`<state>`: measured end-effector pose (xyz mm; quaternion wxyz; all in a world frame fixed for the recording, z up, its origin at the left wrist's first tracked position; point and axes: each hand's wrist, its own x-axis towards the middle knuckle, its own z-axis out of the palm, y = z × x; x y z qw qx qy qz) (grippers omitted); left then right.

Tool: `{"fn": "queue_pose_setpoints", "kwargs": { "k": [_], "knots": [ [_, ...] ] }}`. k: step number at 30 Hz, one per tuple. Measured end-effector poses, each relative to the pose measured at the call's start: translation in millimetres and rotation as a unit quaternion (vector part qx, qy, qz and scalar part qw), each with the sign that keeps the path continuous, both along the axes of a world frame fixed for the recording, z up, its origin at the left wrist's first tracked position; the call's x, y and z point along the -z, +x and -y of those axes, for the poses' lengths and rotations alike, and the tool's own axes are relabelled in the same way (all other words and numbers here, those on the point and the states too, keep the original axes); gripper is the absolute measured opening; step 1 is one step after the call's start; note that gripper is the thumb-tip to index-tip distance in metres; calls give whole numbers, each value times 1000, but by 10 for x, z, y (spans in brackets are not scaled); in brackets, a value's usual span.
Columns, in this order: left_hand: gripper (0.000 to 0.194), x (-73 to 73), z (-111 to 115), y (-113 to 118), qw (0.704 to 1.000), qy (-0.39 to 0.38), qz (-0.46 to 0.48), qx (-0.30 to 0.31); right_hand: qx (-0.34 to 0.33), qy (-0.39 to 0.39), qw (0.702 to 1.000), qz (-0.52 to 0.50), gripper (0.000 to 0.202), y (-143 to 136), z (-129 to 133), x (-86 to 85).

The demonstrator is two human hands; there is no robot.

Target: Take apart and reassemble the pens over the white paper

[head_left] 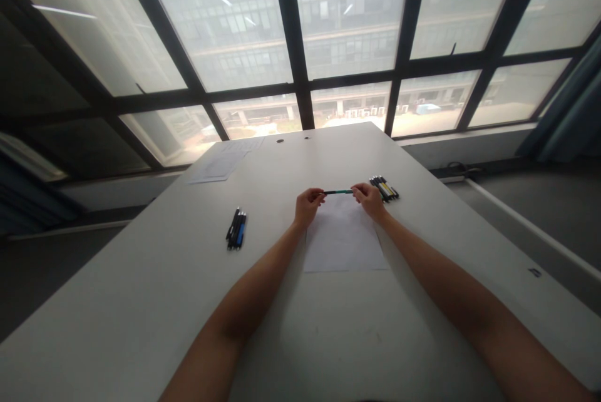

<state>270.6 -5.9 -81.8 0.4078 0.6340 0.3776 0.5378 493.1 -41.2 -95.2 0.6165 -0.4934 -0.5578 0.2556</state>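
A slim black and green pen [338, 191] is held level above the far edge of a white sheet of paper [345, 239]. My left hand [308, 205] pinches its left end, and my right hand [369, 198] pinches its right end. Just beyond my right hand lies a bunch of pens [385, 188], dark with some white and yellow parts. To the left of the paper rests a second bunch of pens [236, 230], black and blue. The fingertips partly cover both ends of the held pen.
The long white table [188, 302] carries everything. More printed sheets [218, 164] lie at its far left. Two round holes pierce the tabletop near the far end. A small dark item [534, 272] sits by the right edge. Large windows [347, 14] stand behind the table.
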Motion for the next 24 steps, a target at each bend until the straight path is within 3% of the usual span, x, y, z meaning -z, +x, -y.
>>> {"fn": "queue_pose_setpoints", "kwargs": {
  "k": [11,20,24],
  "knots": [
    [26,27,-18,8,1000,21,-17,0,-7,-14,1000,27,38,14,38,-26],
    [12,28,11,27,990,84,-114,-5,5,-24,1000,1,41,17,37,-48],
    [16,12,32,16,980,124,-155,-3,9,-24,1000,0,40,13,55,-71]
  ]
}}
